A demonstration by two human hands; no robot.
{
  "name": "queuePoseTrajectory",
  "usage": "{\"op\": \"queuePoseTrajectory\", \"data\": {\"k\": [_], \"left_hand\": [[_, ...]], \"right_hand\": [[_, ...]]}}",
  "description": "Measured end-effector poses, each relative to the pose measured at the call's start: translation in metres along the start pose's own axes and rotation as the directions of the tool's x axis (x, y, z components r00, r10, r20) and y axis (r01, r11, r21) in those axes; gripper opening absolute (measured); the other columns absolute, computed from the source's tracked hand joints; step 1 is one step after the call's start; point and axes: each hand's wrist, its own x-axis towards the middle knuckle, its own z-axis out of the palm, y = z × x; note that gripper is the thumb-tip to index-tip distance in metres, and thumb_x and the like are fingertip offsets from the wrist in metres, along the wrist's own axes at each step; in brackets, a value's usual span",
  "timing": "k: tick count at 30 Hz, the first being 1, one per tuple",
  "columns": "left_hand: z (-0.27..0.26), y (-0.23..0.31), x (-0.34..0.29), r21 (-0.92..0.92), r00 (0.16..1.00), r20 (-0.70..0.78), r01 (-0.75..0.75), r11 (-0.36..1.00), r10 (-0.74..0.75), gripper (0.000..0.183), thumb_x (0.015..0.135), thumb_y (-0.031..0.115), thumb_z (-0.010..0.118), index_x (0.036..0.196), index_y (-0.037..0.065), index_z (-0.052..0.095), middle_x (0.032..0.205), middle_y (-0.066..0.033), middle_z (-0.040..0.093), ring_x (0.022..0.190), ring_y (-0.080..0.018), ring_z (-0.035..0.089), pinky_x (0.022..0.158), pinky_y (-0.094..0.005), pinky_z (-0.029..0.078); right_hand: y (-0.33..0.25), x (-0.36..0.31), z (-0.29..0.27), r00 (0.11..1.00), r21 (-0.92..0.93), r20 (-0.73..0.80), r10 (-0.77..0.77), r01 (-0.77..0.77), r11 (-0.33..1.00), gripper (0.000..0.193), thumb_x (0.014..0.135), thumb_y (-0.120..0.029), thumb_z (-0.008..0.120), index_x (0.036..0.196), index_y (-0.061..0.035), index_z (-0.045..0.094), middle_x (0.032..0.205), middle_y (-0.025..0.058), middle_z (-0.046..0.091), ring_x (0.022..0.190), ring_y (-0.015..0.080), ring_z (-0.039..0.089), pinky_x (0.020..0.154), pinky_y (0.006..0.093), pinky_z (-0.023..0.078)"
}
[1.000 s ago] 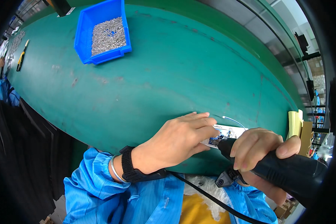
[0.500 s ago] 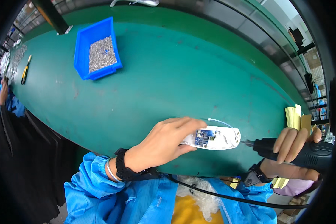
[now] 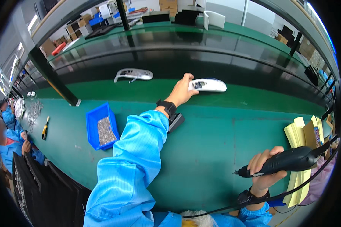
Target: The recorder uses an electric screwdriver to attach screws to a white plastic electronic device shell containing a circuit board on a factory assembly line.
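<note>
My left hand (image 3: 182,92) reaches far forward, its thumb and fingers closed on the left end of a white elongated plastic housing (image 3: 215,86). Part of a circuit board shows inside the housing, which is at the green strip along the back of the bench. Lower right, my right hand (image 3: 262,163) is wrapped round a black corded electric screwdriver (image 3: 290,160). Its tip points left, over the green bench top (image 3: 201,162), well apart from the housing. A second white housing (image 3: 142,74) lies at the back, left of my left hand.
A blue bin (image 3: 90,126) of small metal screws stands left of my arm. Further left lie a yellow-and-black tool (image 3: 45,128) and scattered metal parts (image 3: 34,111). Yellow sheets (image 3: 297,134) and a cardboard box (image 3: 310,135) are at right. Another person (image 3: 13,140) sits at far left.
My left hand has carried the housing forward to the back of the bench, away from the screwdriver. The right hand still grips the screwdriver, now apart from the housing. The view has tilted up.
</note>
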Motion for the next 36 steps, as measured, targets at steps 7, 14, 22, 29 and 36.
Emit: {"op": "queuePoseTrajectory", "data": {"k": [7, 14, 22, 29, 36], "left_hand": [[-0.067, -0.070, 0.039, 0.657, 0.994, -0.073, 0.110, 0.746, -0.082, 0.060, 0.072, 0.028, 0.061, 0.120, 0.001, 0.039, 0.125, -0.0198, 0.038, 0.115, -0.0348, 0.037, 0.090, -0.0549, 0.031], [-0.143, -0.130, 0.016, 0.947, 0.920, -0.003, 0.129, 0.295, -0.391, 0.031, 0.078, 0.011, 0.045, 0.109, 0.012, 0.050, 0.108, -0.0065, 0.052, 0.108, -0.0225, 0.047, 0.095, -0.0606, 0.018], [-0.156, 0.006, 0.000, 0.895, 0.982, 0.160, -0.187, 0.405, 0.101, 0.040, 0.057, 0.012, 0.070, 0.094, 0.009, 0.055, 0.091, -0.0086, 0.054, 0.087, -0.0267, 0.053, 0.086, -0.0441, 0.035], [-0.097, 0.149, -0.151, 0.338, 0.920, 0.368, -0.266, 0.903, 0.133, 0.041, 0.052, 0.015, 0.072, 0.089, 0.004, 0.055, 0.080, -0.0095, 0.054, 0.077, -0.0274, 0.052, 0.070, -0.0364, 0.042], [-0.067, 0.174, -0.233, 0.357, 0.936, 0.353, -0.120, 0.927, -0.015, 0.056, 0.057, 0.019, 0.072, 0.106, 0.001, 0.050, 0.105, -0.0116, 0.050, 0.101, -0.0270, 0.046, 0.096, -0.0465, 0.029]], "right_hand": [[-0.003, -0.005, -0.013, 1.000, -0.024, 0.006, 0.026, -0.026, 0.999, 0.067, 0.069, -0.065, 0.049, 0.093, -0.0053, 0.032, 0.052, 0.0056, 0.047, 0.041, 0.0157, 0.050, 0.041, 0.0254, 0.044], [0.003, -0.009, -0.006, 0.999, 0.038, 0.033, 0.041, -0.042, 0.998, 0.064, 0.069, -0.058, 0.056, 0.093, -0.0030, 0.035, 0.052, 0.0082, 0.049, 0.043, 0.0178, 0.051, 0.042, 0.0286, 0.044], [-0.004, -0.010, 0.002, 0.989, 0.032, 0.122, 0.081, -0.086, 0.996, 0.066, 0.070, -0.065, 0.049, 0.096, -0.0059, 0.033, 0.050, 0.0063, 0.045, 0.040, 0.0173, 0.049, 0.040, 0.0277, 0.044], [-0.009, -0.013, 0.012, 0.994, 0.026, 0.005, 0.114, -0.114, 0.993, 0.054, 0.068, -0.028, 0.068, 0.103, -0.0035, 0.034, 0.060, 0.0084, 0.047, 0.048, 0.0174, 0.051, 0.045, 0.0269, 0.044], [-0.001, -0.008, 0.016, 0.999, -0.171, 0.001, -0.046, 0.045, 0.984, 0.053, 0.074, -0.033, 0.064, 0.106, -0.0002, 0.038, 0.088, 0.0147, 0.048, 0.061, 0.0194, 0.056, 0.053, 0.0274, 0.048]]}}
